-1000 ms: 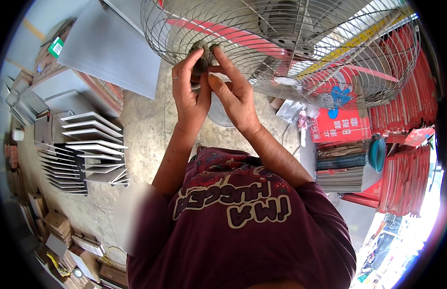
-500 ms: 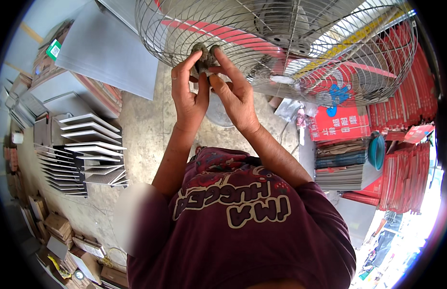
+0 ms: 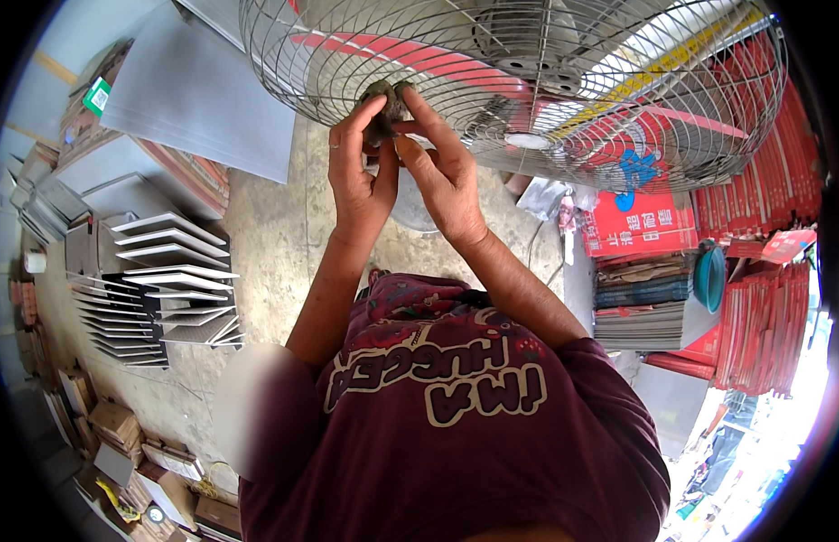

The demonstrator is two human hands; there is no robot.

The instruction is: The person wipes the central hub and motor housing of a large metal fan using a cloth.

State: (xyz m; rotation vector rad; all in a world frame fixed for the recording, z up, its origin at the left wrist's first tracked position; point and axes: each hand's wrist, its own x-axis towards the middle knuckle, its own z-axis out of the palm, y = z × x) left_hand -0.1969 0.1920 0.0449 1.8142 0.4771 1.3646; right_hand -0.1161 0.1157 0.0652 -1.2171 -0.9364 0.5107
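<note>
A big fan with a round wire guard (image 3: pixel 618 99) and red blades fills the top of the view. Both my hands are raised to the guard's lower left rim. My left hand (image 3: pixel 358 172) and my right hand (image 3: pixel 442 167) pinch a small dark greenish wad (image 3: pixel 383 108), cloth-like, against the wires. Fingertips of both hands close around it. My forearms rise from my dark red shirt below.
Grey flat sheets (image 3: pixel 167 262) lie fanned in stacks on the concrete floor at left, with larger grey panels (image 3: pixel 203 99) behind. Red stacked packs (image 3: pixel 763 325) and a red carton (image 3: pixel 641 221) stand at right, beside a teal bowl (image 3: pixel 708 275). Cardboard boxes (image 3: pixel 112 425) sit lower left.
The fan guard has come closer and lower in view. My hands stay together on the wad at the guard, shifting slightly along the wires.
</note>
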